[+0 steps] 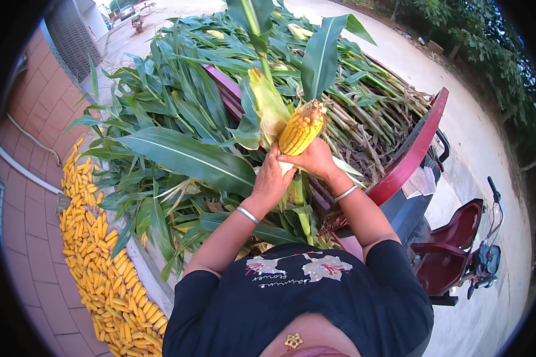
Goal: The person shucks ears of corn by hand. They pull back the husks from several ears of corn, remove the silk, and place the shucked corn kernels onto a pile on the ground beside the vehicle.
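Observation:
A yellow ear of corn (300,128), its kernels bare and its tip pointing up and away, stands out from between my two hands. My right hand (311,157) is wrapped around its lower part. Against the pale husk and the ear's base, my left hand (272,172) is closed, its fingers close to the right thumb. Peeled husk (268,105) hangs open to the left of the ear. Behind it rises a green corn stalk (263,62) with broad leaves. One long leaf (192,156) reaches out left of my hands.
Cut cornstalks (362,111) fill the red-sided bed (413,145) of a cargo tricycle and spill over its left side. Its dark red seat (444,265) and handlebar (496,203) are at right. Husked corn ears (111,276) lie heaped along the tiled wall (40,232).

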A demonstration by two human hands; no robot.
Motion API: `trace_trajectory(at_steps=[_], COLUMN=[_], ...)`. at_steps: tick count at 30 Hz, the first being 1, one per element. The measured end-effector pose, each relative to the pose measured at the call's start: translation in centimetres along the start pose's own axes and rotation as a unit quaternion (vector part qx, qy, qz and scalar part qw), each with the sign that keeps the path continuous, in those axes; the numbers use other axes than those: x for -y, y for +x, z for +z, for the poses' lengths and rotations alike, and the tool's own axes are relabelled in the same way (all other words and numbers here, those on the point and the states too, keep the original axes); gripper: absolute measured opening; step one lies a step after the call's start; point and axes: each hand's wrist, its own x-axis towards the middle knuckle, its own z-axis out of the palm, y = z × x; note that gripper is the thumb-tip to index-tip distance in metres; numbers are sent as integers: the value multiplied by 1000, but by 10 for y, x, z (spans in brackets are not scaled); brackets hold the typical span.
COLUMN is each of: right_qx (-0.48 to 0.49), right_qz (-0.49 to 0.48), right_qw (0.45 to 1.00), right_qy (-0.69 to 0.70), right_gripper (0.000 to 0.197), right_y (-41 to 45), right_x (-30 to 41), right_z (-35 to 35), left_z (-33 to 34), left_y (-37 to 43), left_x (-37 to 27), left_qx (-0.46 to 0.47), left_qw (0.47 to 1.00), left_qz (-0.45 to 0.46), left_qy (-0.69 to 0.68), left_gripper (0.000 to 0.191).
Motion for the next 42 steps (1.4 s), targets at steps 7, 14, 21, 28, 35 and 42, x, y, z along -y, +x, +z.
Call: trace_trajectory(at_steps=[7, 14, 21, 28, 35, 42], right_qx=[19, 11, 125, 153, 69, 79], right_qz=[36, 88, -149, -95, -14, 128], right_qw=[999, 994, 963, 925, 949, 953], right_qy=[-24, -59, 188, 335, 308, 263], right_gripper=[62, 52, 56, 56, 64, 58], right_y=[-1, -1, 13, 13, 7, 9], right_x=[14, 43, 10, 21, 9, -5], right_z=[-5, 0, -18, -11, 33, 49], left_z=[-103, -68, -50, -51, -44, -45], left_y=[35, 80, 74, 78, 104, 150], left_x=[-65, -49, -69, -68, -43, -35], left_qx=[-9, -67, -84, -84, -102, 23], left_qw=[991, 973, 948, 952, 922, 907], left_qz=[103, 103, 124, 109, 32, -163], left_qy=[83, -196, -282, -274, -373, -387], left_gripper=[67, 54, 68, 68, 52, 57])
